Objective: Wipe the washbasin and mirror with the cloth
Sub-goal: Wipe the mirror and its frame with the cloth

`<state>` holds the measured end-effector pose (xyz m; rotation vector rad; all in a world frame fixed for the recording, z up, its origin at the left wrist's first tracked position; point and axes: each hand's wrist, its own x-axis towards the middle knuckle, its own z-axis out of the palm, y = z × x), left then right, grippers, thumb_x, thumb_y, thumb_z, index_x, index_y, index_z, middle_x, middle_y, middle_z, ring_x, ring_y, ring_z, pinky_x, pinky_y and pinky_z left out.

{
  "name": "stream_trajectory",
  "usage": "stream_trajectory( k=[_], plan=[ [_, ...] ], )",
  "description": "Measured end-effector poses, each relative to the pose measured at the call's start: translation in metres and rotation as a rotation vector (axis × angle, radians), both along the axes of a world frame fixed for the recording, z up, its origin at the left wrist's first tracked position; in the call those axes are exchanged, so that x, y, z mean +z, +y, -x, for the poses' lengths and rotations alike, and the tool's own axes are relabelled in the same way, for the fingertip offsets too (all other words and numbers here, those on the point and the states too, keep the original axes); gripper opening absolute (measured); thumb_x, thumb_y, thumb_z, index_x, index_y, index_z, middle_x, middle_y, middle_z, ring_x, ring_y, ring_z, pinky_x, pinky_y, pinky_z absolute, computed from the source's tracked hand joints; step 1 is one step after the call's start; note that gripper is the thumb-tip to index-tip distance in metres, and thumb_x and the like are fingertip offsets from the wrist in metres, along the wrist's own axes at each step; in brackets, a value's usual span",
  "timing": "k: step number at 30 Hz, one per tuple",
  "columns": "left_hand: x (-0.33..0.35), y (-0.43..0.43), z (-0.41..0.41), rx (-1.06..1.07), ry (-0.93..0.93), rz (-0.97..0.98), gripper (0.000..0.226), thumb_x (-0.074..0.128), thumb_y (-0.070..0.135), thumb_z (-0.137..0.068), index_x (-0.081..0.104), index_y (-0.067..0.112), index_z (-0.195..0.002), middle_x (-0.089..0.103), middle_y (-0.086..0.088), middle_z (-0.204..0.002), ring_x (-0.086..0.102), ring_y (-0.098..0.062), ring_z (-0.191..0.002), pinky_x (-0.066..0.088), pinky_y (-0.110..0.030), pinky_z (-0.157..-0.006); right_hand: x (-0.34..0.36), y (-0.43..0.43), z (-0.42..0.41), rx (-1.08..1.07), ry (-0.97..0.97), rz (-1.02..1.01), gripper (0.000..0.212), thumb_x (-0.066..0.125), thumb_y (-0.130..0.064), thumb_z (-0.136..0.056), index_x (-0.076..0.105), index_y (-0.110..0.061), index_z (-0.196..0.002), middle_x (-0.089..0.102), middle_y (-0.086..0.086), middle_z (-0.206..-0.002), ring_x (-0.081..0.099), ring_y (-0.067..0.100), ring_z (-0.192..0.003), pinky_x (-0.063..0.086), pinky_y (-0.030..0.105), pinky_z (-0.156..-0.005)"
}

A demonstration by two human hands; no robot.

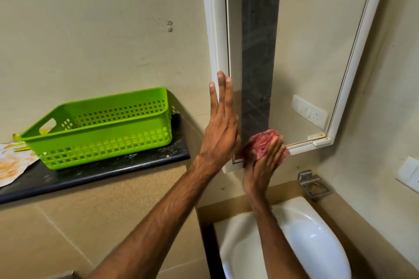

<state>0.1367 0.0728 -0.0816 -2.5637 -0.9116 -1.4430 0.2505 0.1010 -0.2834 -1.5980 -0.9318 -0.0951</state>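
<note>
The beige wall [90,29] fills most of the view, and fixed to it is the mirror [306,52] in a white frame, its glass reflecting a dark vertical strip and a white switch plate. Below and to the right sits the white washbasin [317,244], its bowl only partly in view, set against the tan tiled surround. To the left a dark stone table [102,172] runs along the wall and carries a bright green basket [102,129] with a perforated wall and a cut-out handle; just beside the basket, at the left edge, lies a crumpled sheet of paper [13,161] stained orange. The left hand [221,129] is raised with its fingers straight and together, flat against the left side of the mirror frame near its lower corner, gripping nothing. The right hand [263,165] is closed around a bunched pink cloth [265,145], pressing it onto the glass at the bottom left of the mirror, just beside the left hand; this hand is slightly blurred. A small metal soap holder [314,186] is mounted on the wall between the mirror and the washbasin, and a white socket [410,174] shows at the right edge.
</note>
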Motion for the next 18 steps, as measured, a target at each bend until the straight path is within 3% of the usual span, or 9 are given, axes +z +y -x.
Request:
stream_trajectory(
  k=[5,7,9,10,12,14,16,18],
  plan=[
    [-0.001,0.000,-0.004,0.007,-0.028,0.002,0.092,0.039,-0.019,-0.069,0.008,-0.014,-0.155,-0.007,-0.033,-0.164,-0.006,-0.053,-0.152,-0.014,0.008,-0.104,0.037,0.006,-0.019,-0.148,0.366,-0.074,0.075,0.033,-0.044,-0.106,0.006,-0.007,-0.164,0.005,0.013,-0.174,0.003,0.031,-0.163,0.005,0.057,-0.131],
    [-0.002,0.000,-0.004,-0.007,-0.026,0.008,0.088,0.032,-0.009,-0.072,0.006,-0.013,-0.156,-0.009,-0.031,-0.164,-0.007,-0.050,-0.153,-0.008,0.001,-0.110,0.040,0.002,0.010,-0.138,0.371,-0.012,0.076,0.040,-0.041,-0.108,0.002,-0.007,-0.164,0.000,0.014,-0.174,-0.002,0.031,-0.163,0.003,0.056,-0.131],
    [-0.003,0.000,-0.004,-0.011,-0.019,0.026,0.092,0.030,-0.012,-0.069,0.003,-0.011,-0.157,-0.013,-0.027,-0.165,-0.011,-0.047,-0.154,-0.005,-0.011,-0.109,0.032,-0.006,0.053,-0.058,0.272,0.005,0.080,0.046,-0.035,-0.109,-0.003,-0.005,-0.164,-0.008,0.014,-0.174,-0.010,0.029,-0.162,-0.006,0.049,-0.132],
    [-0.003,0.001,-0.004,-0.015,-0.025,0.037,0.094,0.030,-0.014,-0.068,0.001,-0.009,-0.157,-0.015,-0.025,-0.166,-0.013,-0.045,-0.154,-0.007,-0.011,-0.108,0.027,-0.009,0.072,-0.003,0.215,-0.006,0.081,0.046,-0.034,-0.108,-0.005,-0.002,-0.163,-0.012,0.014,-0.174,-0.013,0.027,-0.162,-0.012,0.044,-0.131],
    [-0.003,0.002,-0.002,-0.031,-0.038,0.038,0.097,0.031,-0.017,-0.068,-0.002,-0.007,-0.158,-0.017,-0.021,-0.167,-0.014,-0.043,-0.154,-0.008,0.000,-0.105,0.023,-0.010,0.092,0.051,0.162,-0.007,0.084,0.045,-0.034,-0.107,-0.009,0.000,-0.162,-0.017,0.014,-0.173,-0.018,0.027,-0.161,-0.020,0.037,-0.128],
    [-0.004,0.003,0.001,-0.048,-0.031,0.030,0.100,0.035,-0.020,-0.066,-0.003,-0.007,-0.158,-0.016,-0.022,-0.167,-0.012,-0.044,-0.154,-0.003,0.009,-0.102,0.034,-0.002,0.076,0.021,0.242,0.022,0.085,0.047,-0.035,-0.110,-0.010,-0.002,-0.162,-0.018,0.012,-0.173,-0.017,0.027,-0.161,-0.020,0.034,-0.128],
    [-0.005,0.006,0.003,-0.052,-0.022,0.031,0.100,0.042,-0.018,-0.070,-0.004,-0.006,-0.158,-0.016,-0.021,-0.167,-0.012,-0.044,-0.154,-0.007,0.010,-0.105,0.051,0.008,0.035,-0.054,0.362,0.063,0.087,0.045,-0.045,-0.109,-0.012,-0.005,-0.162,-0.018,0.011,-0.173,-0.016,0.027,-0.161,-0.014,0.042,-0.131],
    [-0.005,0.008,0.002,-0.051,-0.018,0.032,0.095,0.047,-0.008,-0.077,-0.004,-0.005,-0.158,-0.017,-0.020,-0.167,-0.011,-0.043,-0.155,-0.014,0.009,-0.103,0.066,0.014,-0.016,-0.112,0.495,0.030,0.082,0.027,-0.054,-0.107,-0.013,-0.008,-0.163,-0.017,0.011,-0.173,-0.014,0.027,-0.161,-0.008,0.050,-0.132]
  ],
)
